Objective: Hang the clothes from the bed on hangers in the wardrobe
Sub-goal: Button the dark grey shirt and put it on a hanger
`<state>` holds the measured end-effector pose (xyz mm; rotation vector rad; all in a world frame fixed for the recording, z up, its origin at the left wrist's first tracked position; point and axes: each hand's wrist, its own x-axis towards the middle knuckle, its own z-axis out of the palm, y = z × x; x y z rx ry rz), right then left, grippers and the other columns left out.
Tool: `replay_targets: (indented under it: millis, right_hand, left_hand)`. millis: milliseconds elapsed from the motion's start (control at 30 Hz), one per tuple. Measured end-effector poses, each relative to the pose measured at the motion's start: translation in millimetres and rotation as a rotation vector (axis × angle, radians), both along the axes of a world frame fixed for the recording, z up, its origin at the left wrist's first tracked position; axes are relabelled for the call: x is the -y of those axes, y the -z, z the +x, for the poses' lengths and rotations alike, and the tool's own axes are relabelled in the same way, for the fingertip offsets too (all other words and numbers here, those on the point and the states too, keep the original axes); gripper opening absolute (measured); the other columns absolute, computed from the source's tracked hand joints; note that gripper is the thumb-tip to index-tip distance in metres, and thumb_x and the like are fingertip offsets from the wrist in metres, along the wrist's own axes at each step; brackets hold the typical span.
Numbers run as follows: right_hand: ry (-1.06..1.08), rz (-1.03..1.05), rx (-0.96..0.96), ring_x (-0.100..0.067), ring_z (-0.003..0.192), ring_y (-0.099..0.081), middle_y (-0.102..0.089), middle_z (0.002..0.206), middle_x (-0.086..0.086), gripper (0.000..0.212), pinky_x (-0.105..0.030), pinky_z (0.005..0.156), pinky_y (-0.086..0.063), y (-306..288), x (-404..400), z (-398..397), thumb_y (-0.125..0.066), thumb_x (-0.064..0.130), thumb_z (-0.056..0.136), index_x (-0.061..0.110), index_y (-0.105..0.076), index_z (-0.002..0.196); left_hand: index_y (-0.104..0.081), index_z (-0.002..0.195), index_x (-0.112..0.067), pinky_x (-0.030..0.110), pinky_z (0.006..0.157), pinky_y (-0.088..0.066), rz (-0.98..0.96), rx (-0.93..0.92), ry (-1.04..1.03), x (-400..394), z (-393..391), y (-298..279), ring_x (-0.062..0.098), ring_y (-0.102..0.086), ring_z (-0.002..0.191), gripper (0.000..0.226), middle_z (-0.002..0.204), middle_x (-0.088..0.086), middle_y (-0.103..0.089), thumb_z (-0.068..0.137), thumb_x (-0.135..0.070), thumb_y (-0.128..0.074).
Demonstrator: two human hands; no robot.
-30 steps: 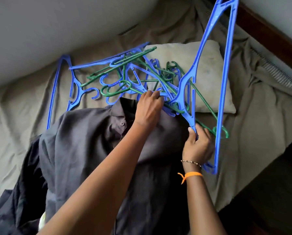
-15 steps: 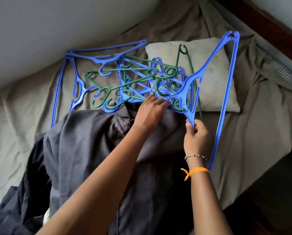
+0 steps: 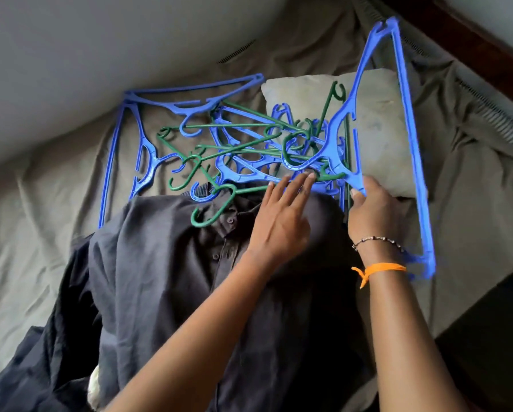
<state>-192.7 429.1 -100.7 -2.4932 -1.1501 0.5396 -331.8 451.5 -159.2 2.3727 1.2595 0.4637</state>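
My right hand [image 3: 374,215] grips a large blue hanger [image 3: 410,138] at its neck, near the hook end, fingers curled around the plastic. The hanger stands tilted up off the bed, with one shoulder tip high near the wooden bed frame [image 3: 472,46] and its long bottom bar running down past my wrist. On that wrist sit a beaded bracelet [image 3: 377,240] and an orange thread band [image 3: 380,269].

My left hand [image 3: 279,224] is released, fingers straight and stretched forward, their tips touching the edge of a tangled pile of hangers [image 3: 249,150], blue ones and thinner green ones [image 3: 216,209] hooked through each other. The pile lies on the olive-grey bedsheet [image 3: 41,209], partly over the lower left corner of a pillow [image 3: 380,135] in the same colour. Another big blue hanger [image 3: 148,156] lies flat at the left of the pile.

Under my forearms a dark grey button-up shirt [image 3: 166,278] is spread on the bed, collar towards the hangers, with one green hook resting on the collar by the top button. More dark cloth [image 3: 41,367] is bunched at its left side, and something white [image 3: 94,388] peeks out beneath it; I cannot tell what.
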Motion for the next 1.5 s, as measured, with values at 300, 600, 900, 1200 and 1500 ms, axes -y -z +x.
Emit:
replay_targets:
  millis: [300, 600, 900, 1200, 1500]
  right_hand:
    - [0.161, 0.113, -0.759, -0.002, 0.034, -0.029, -0.034, 0.055, -0.001, 0.021, -0.018, 0.035, -0.027, 55, 9, -12, -0.048, 0.004, 0.095, 0.016, -0.062, 0.086]
    - [0.04, 0.395, -0.554, -0.002, 0.058, -0.036, -0.04, 0.062, 0.016, 0.028, -0.024, 0.058, -0.031, 69, 16, -14, -0.049, 0.018, 0.087, -0.002, -0.066, 0.095]
    - [0.059, 0.366, -0.416, -0.018, 0.061, -0.035, -0.034, 0.058, 0.012, 0.018, -0.028, 0.061, -0.028, 58, -5, -11, -0.047, 0.009, 0.095, 0.018, -0.056, 0.083]
    - [0.252, 0.502, -1.23, 0.003, 0.032, -0.019, -0.028, 0.043, 0.014, 0.028, -0.01, 0.035, -0.015, 30, -2, -33, -0.032, 0.01, 0.102, 0.014, -0.052, 0.082]
    - [0.054, 0.306, -1.099, 0.003, 0.037, -0.017, -0.026, 0.049, 0.013, 0.028, -0.01, 0.036, -0.015, 25, 47, -21, -0.033, 0.011, 0.101, 0.013, -0.061, 0.099]
  left_hand:
    - [-0.069, 0.09, -0.008, 0.03, 0.075, -0.036, -0.067, 0.214, 0.023, -40, -3, 8, 0.029, -0.057, 0.076, 0.021, 0.083, 0.008, -0.064, 0.075, -0.014, -0.057]
    - [-0.071, 0.086, -0.011, 0.036, 0.069, -0.037, 0.172, 0.166, 0.178, -58, -15, -12, 0.029, -0.053, 0.073, 0.016, 0.079, 0.005, -0.064, 0.076, -0.007, -0.059]
    - [-0.072, 0.084, -0.02, 0.03, 0.047, -0.043, 0.412, 0.081, 0.032, -79, -5, -30, 0.025, -0.055, 0.063, 0.013, 0.072, -0.002, -0.062, 0.078, -0.009, -0.068]
    - [-0.072, 0.088, -0.016, 0.022, 0.068, -0.036, 0.189, 0.367, -0.208, -51, 1, -32, 0.022, -0.051, 0.075, 0.011, 0.08, -0.002, -0.065, 0.083, -0.015, -0.062]
    - [-0.072, 0.086, -0.009, 0.028, 0.07, -0.04, 0.099, 0.333, -0.187, -87, -12, -46, 0.028, -0.057, 0.082, 0.011, 0.084, 0.003, -0.067, 0.079, -0.011, -0.064]
